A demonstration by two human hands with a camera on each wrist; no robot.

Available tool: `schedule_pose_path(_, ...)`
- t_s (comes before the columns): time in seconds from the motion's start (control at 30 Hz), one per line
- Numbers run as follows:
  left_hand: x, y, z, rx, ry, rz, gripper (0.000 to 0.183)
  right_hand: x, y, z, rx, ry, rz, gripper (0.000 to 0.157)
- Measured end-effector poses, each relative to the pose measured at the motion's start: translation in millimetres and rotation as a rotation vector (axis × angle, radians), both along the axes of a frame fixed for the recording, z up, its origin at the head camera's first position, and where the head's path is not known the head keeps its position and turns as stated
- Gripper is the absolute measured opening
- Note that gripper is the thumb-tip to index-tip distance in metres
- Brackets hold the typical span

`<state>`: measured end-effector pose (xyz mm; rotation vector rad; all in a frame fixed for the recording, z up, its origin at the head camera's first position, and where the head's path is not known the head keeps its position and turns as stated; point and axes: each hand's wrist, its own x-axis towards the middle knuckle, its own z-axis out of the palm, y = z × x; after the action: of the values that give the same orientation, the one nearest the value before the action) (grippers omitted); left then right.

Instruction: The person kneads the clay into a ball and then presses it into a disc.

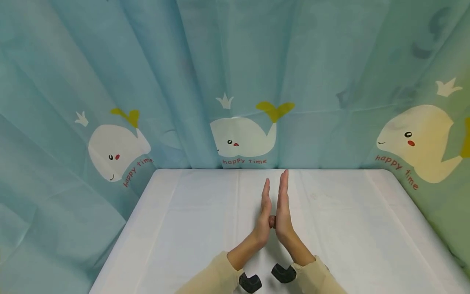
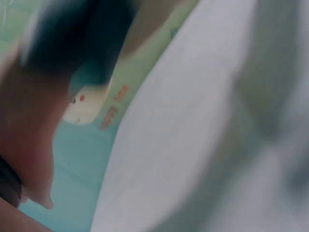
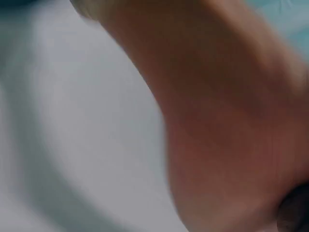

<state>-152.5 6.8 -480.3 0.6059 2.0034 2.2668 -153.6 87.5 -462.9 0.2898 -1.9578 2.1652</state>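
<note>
Both hands are raised above the white table with palms facing each other and fingers straight, pointing away from the body. Between the lower palms of the left hand [image 1: 262, 218] and the right hand [image 1: 283, 212] sits a small brown rounded lump [image 1: 272, 221], pressed from both sides. It looks dark at the edge of each wrist view, the lump [image 2: 7, 183] at the left and the lump [image 3: 293, 212] at the lower right, mostly hidden by the palms. I cannot tell what it is made of.
The white-covered table [image 1: 191, 228] spreads under the hands. A blue-green curtain [image 1: 323, 61] with printed whales hangs behind and at the sides. Black wrist cameras, one on the left [image 1: 250, 283] and one on the right [image 1: 284, 273], stick out at the cream sleeves.
</note>
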Motion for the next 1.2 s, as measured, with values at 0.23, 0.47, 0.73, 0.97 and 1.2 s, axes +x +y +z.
schedule_pose_path(0.23, 12.6, 0.4, 10.9, 0.121, -0.111, -0.050, 0.062, -16.8, 9.8, -9.5, 0.062, 0.006, -0.024, 0.054)
schedule_pose_path(0.47, -7.0, -2.4, 18.4, 0.079, 0.022, 0.031, 0.060, -0.8, -2.7, -19.7, 0.018, -0.024, 0.038, 0.054)
schedule_pose_path(0.73, -18.6, -2.7, 4.4, 0.056, -0.071, 0.118, 0.060, 12.8, -13.7, 12.9, 0.050, 0.081, 0.079, 0.055)
schedule_pose_path(0.97, 0.7, 1.7, 14.3, 0.108, -0.091, -0.009, 0.060, -17.2, 4.4, 8.5, 0.073, 0.057, -0.016, 0.052)
schedule_pose_path(1.2, -7.3, -0.2, 25.2, 0.277, -0.237, 0.027, 0.064, -10.9, 0.2, -3.4, 0.104, 0.028, 0.024, 0.055)
